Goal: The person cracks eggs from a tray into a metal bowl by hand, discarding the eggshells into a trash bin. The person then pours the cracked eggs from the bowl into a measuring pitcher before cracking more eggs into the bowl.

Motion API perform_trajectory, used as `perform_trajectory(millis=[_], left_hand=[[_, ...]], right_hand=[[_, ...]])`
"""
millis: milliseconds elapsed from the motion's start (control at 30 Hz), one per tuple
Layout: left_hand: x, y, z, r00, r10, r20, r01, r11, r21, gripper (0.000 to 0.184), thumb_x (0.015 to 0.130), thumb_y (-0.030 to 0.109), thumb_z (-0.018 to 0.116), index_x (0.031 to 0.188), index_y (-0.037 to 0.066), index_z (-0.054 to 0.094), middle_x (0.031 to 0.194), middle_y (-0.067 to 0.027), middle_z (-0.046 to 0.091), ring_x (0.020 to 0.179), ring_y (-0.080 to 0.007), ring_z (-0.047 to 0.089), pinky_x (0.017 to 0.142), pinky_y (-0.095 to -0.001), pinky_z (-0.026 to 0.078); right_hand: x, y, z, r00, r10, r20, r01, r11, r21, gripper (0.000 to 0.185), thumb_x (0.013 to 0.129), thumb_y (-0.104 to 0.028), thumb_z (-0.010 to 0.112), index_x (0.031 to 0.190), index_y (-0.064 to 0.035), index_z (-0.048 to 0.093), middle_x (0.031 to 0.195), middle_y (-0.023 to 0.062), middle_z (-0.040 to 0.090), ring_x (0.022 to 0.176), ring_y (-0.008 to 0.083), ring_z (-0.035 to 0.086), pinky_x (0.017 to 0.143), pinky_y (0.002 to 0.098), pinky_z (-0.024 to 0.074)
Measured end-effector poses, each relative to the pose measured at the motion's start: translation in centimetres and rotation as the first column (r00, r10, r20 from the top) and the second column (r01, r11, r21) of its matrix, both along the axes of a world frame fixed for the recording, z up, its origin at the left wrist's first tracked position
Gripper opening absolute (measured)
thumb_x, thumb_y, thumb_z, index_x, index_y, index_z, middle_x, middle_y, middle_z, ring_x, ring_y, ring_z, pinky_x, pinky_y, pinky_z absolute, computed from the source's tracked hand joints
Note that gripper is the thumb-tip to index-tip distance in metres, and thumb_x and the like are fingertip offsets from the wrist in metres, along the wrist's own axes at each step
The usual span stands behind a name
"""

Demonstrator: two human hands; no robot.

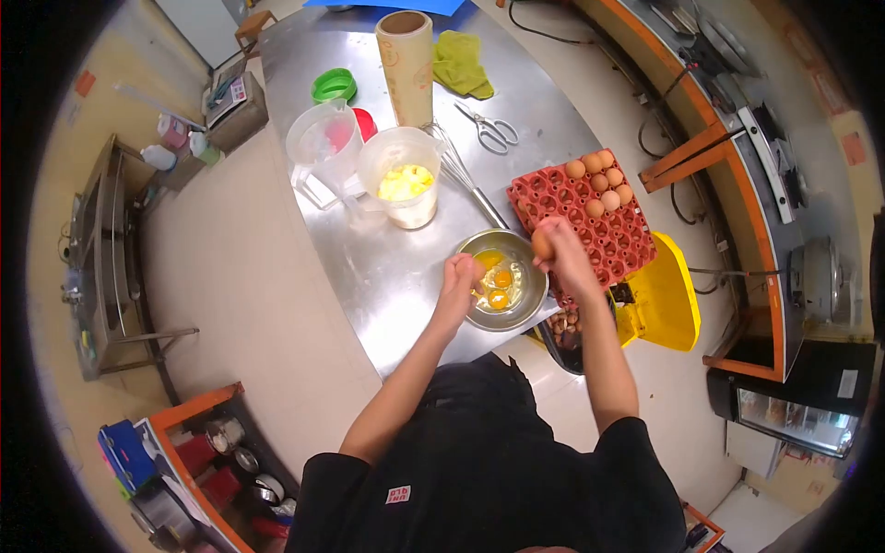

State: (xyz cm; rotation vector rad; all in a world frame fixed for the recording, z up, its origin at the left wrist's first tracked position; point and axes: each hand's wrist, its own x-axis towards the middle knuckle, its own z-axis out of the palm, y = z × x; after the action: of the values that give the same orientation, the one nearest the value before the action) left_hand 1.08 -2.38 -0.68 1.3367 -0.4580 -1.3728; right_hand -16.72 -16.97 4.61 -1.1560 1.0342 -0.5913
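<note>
A steel bowl point(525, 309) stands at the near edge of the metal table, with several cracked eggs point(501, 277) in it, their yolks whole in clear white. Above the bowl's right rim, my right hand point(569, 263) is closed round a brown egg point(542, 244). My left hand point(457, 284) is at the bowl's left rim with its fingers curled; what they hold, if anything, is hidden. Right of the bowl lies a red egg tray point(553, 189), with several brown eggs point(602, 182) in its far right part.
A whisk point(475, 189), scissors point(489, 127), a jug with yellow-white contents point(406, 217), another clear jug point(318, 138), a tall roll point(406, 78) and a green cloth point(463, 64) are on the table point(355, 295). Below the right edge, a bin with a yellow lid point(673, 295) holds eggshells point(564, 324).
</note>
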Motion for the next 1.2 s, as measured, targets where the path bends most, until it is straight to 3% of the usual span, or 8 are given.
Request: perform_trajectory(millis=[200,267,333,533,633,767,900,1200], left_hand=[[-2.2,-1.2,-2.2,0.982,0.097,0.16,-0.081,0.991,-0.104,0.041,0.108,0.046,0.041,0.133,0.013,0.04,0.099,-0.0034,0.055,0.072,-0.0076,0.051,0.057,-0.0209,0.041],[-3.8,-1.3,-2.6,0.978,0.087,0.192,-0.059,0.987,-0.149,0.039,0.108,0.044,0.042,0.133,0.014,0.039,0.098,-0.003,0.055,0.072,-0.0072,0.05,0.057,-0.0209,0.041],[-4.2,-1.0,-3.2,0.981,0.07,0.181,-0.042,0.987,-0.152,0.037,0.108,0.041,0.044,0.133,0.014,0.039,0.098,-0.003,0.054,0.073,-0.0071,0.05,0.057,-0.0208,0.041],[-3.0,-0.6,-3.9,0.98,0.074,0.182,-0.05,0.99,-0.132,0.035,0.109,0.036,0.045,0.133,0.012,0.039,0.104,-0.0047,0.056,0.079,-0.0086,0.053,0.063,-0.0216,0.044],[-3.9,-0.8,-6.1,0.952,0.092,0.292,-0.038,0.981,-0.188,0.036,0.109,0.037,0.044,0.134,0.011,0.039,0.107,-0.0055,0.056,0.079,-0.0093,0.053,0.066,-0.0227,0.045],[-3.0,-0.7,-6.2,0.961,0.15,0.232,-0.098,0.97,-0.221,0.037,0.109,0.038,0.043,0.134,0.011,0.04,0.107,-0.0056,0.056,0.079,-0.0092,0.053,0.066,-0.0228,0.044],[-1.3,0.1,-3.6,0.984,0.145,0.099,-0.132,0.983,-0.129,0.036,0.108,0.034,0.047,0.13,0.007,0.04,0.11,-0.0103,0.054,0.084,-0.0122,0.055,0.071,-0.0248,0.049],[-1.0,0.7,-5.1,0.979,0.191,0.073,-0.178,0.972,-0.152,0.035,0.108,0.033,0.047,0.13,0.007,0.04,0.103,-0.0078,0.055,0.074,-0.011,0.053,0.068,-0.0256,0.048]], right_hand=[[1.0,4.2,-5.5,0.926,-0.363,-0.1,0.326,0.906,-0.271,0.019,0.105,-0.021,0.042,0.107,-0.0112,0.058,0.091,0.0039,0.063,0.064,0.0103,0.055,0.053,0.0238,0.0427],[2.9,5.9,-7.4,0.959,-0.283,-0.034,0.217,0.8,-0.56,0.024,0.103,-0.018,0.044,0.104,-0.0021,0.062,0.091,0.0114,0.064,0.084,0.0234,0.062,0.084,0.0346,0.0487],[4.3,7.7,-6.6,0.954,-0.259,-0.152,0.135,0.822,-0.553,0.028,0.105,-0.019,0.039,0.102,-0.004,0.063,0.088,0.0064,0.062,0.077,0.0133,0.057,0.067,0.0268,0.0467],[2.7,6.8,-7.0,0.938,-0.31,-0.152,0.275,0.937,-0.216,0.029,0.106,-0.021,0.04,0.102,-0.0045,0.064,0.084,0.0041,0.06,0.077,0.0122,0.056,0.072,0.0273,0.0462],[4.1,8.1,-6.8,0.97,-0.177,-0.164,0.1,0.912,-0.397,0.029,0.106,-0.022,0.04,0.103,-0.005,0.063,0.081,0.0026,0.059,0.074,0.0103,0.053,0.067,0.0268,0.0448],[2.8,6.3,-8.4,0.976,-0.133,-0.17,0.102,0.978,-0.179,0.017,0.101,-0.02,0.053,0.103,-0.0048,0.062,0.08,0.0106,0.06,0.075,0.0208,0.061,0.07,0.0355,0.0491],[2.5,6.4,-8.0,0.905,-0.107,-0.411,-0.091,0.897,-0.434,0.028,0.081,-0.015,0.068,0.105,-0.0039,0.058,0.098,0.0213,0.069,0.094,0.0407,0.067,0.084,0.0438,0.052],[3.4,6.5,-7.8,0.784,-0.046,-0.619,-0.32,0.825,-0.466,0.027,0.076,-0.01,0.065,0.102,-0.0056,0.058,0.105,0.0223,0.064,0.1,0.0425,0.062,0.091,0.0488,0.0489]])
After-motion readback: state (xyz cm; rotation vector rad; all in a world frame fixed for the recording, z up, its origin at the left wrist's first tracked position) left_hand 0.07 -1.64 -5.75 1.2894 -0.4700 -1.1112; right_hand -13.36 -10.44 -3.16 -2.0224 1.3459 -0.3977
